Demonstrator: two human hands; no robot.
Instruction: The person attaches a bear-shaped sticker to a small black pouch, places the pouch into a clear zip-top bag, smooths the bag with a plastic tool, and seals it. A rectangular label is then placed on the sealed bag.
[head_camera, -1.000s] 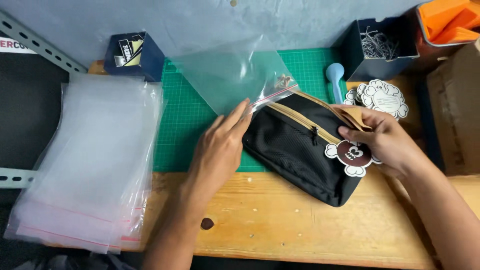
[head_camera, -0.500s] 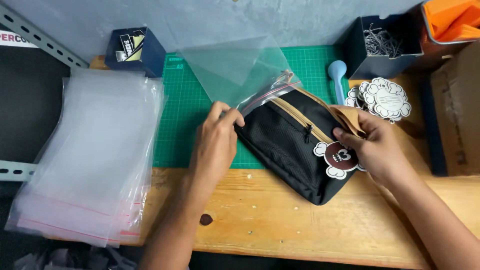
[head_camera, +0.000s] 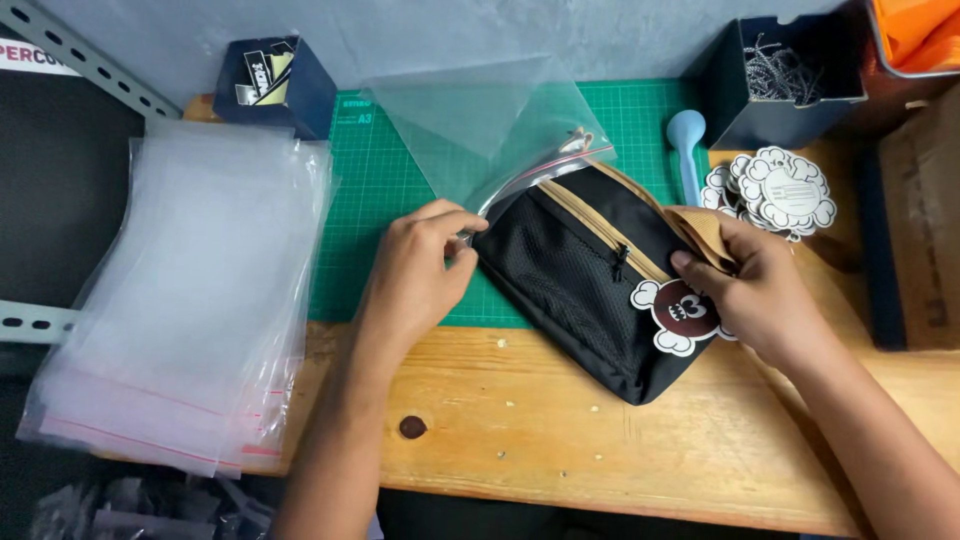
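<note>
Both hands ease a black mesh pouch into a glossy clear bag.

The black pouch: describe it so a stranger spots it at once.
On the wooden bench, find the green mat. The black pouch lies across its front edge, between the left hand and right hand. Only it has a tan zip and skull-shaped tag.

grey wall, wooden workbench

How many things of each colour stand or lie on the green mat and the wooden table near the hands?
Black pouch: 1
Clear bag at the pouch mouth: 1
Dark blue boxes: 2
Light blue tool: 1
Stack of clear bags: 1
Total: 6
</note>
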